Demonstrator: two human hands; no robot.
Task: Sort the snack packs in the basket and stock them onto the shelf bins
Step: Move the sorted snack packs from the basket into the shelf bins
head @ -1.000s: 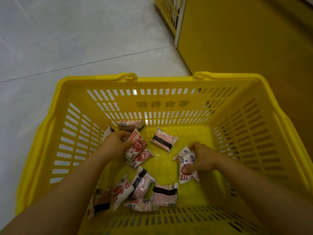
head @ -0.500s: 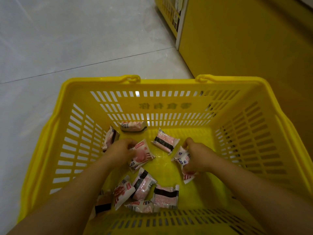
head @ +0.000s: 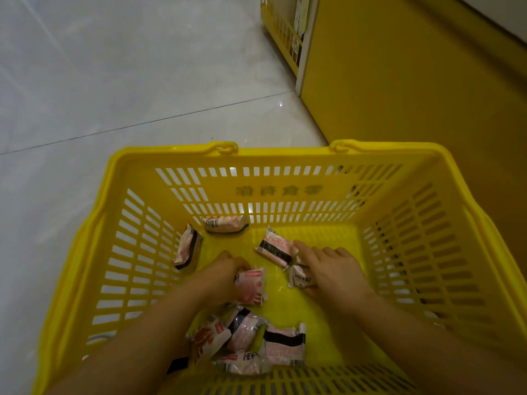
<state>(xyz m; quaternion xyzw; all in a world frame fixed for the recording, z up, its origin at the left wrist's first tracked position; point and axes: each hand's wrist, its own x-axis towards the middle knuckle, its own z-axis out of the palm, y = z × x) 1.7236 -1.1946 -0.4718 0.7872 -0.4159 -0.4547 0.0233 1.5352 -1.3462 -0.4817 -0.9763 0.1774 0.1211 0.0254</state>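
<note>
sorting | L hand [head: 225,277] grips red-print pack [head: 252,287], basket [head: 285,153] mid-floor | R hand [head: 333,270] holds pale packs [head: 299,277], forefinger by black-band pack [head: 275,249] nr far wall | loose packs [head: 251,346] at near edge | advice: bunch like w/ like, pinch firm, wrappers look slick

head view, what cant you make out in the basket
Head view only:
- Packs under the right hand: the hand covers them, count unclear.
- Black-banded pack by the near wall: left forearm hides most of it.
- Pack print: too small, blurred.
- Shelf: cut off by the top edge.
</note>
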